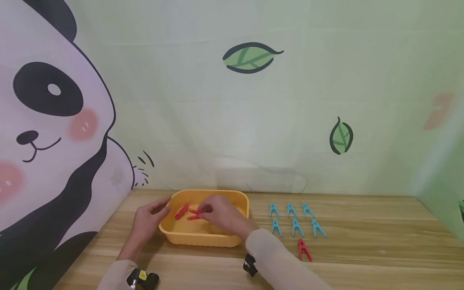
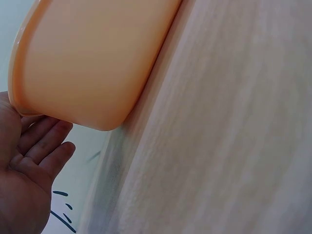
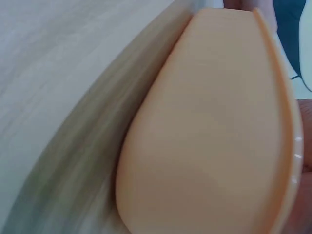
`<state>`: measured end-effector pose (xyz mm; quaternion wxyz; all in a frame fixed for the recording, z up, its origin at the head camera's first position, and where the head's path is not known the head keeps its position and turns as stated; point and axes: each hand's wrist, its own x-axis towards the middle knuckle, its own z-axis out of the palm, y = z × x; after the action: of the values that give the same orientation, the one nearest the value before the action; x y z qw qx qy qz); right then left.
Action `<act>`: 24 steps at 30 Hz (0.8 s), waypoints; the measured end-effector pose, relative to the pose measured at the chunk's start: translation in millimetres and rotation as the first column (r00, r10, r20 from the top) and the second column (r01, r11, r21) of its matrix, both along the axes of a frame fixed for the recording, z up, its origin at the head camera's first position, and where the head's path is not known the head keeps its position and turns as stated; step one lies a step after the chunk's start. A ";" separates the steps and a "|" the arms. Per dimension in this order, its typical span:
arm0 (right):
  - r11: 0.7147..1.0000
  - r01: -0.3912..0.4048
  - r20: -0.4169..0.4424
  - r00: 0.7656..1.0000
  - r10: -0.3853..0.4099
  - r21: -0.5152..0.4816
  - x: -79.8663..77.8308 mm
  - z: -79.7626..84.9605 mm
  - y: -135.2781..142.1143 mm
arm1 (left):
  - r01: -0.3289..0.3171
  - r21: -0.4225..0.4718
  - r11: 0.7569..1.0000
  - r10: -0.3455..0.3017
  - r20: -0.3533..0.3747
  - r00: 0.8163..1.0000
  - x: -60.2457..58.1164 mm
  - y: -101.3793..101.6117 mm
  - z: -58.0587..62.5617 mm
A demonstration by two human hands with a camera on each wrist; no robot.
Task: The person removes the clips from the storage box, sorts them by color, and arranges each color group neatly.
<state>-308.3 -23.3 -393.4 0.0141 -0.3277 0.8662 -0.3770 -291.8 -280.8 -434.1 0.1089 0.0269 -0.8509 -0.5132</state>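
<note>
A yellow plastic basin (image 1: 203, 240) stands on the wooden table. My left hand (image 1: 149, 219) holds its left rim, the thumb over the edge and the other fingers by the outer wall; in the left wrist view, those fingers (image 2: 51, 144) lie below the rim. My right hand (image 1: 222, 213) reaches inside and pinches a red clothespin (image 1: 193, 217) between thumb and fingertips. To its left in the basin lies more red clothespin plastic (image 1: 182, 211); whether it is one pin or more I cannot tell. The basin wall (image 3: 204, 122) hides most of the right hand in the right wrist view.
Right of the basin, several blue clothespins (image 1: 297, 227) lie in two rows on the table (image 1: 362, 241). One red clothespin (image 1: 303, 249) lies in front of them. A printed backdrop (image 1: 181, 100) with a panda and leaves rises behind the table.
</note>
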 end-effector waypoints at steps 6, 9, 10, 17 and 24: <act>0.998 -0.027 -0.066 0.998 0.023 -0.054 9.4 8.7 12.0 | 0.001 -0.005 1.000 -0.001 0.003 1.000 -0.2 -0.2 -0.4; 0.997 -0.030 -0.088 0.996 0.024 -0.067 13.7 11.4 18.9 | 0.003 -0.005 1.000 -0.003 0.007 1.000 -0.3 -0.2 -0.3; 0.997 -0.028 -0.093 0.995 0.021 -0.067 15.0 11.7 21.0 | 0.003 -0.004 1.000 -0.003 0.010 1.000 -0.2 -0.3 -0.3; 0.994 -0.052 -0.151 0.988 0.037 -0.098 26.2 13.9 38.0 | 0.001 -0.003 1.000 -0.001 0.010 1.000 0.1 -0.6 -0.2; 0.987 -0.098 -0.199 0.977 0.072 -0.128 34.2 13.8 57.9 | 0.002 -0.002 1.000 -0.002 0.007 1.000 -0.4 -0.5 -0.3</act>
<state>-274.1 34.6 -379.6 -0.0765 -0.3999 0.8207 -0.4008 -292.2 -281.3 -434.4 0.1057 0.0278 -0.8519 -0.5123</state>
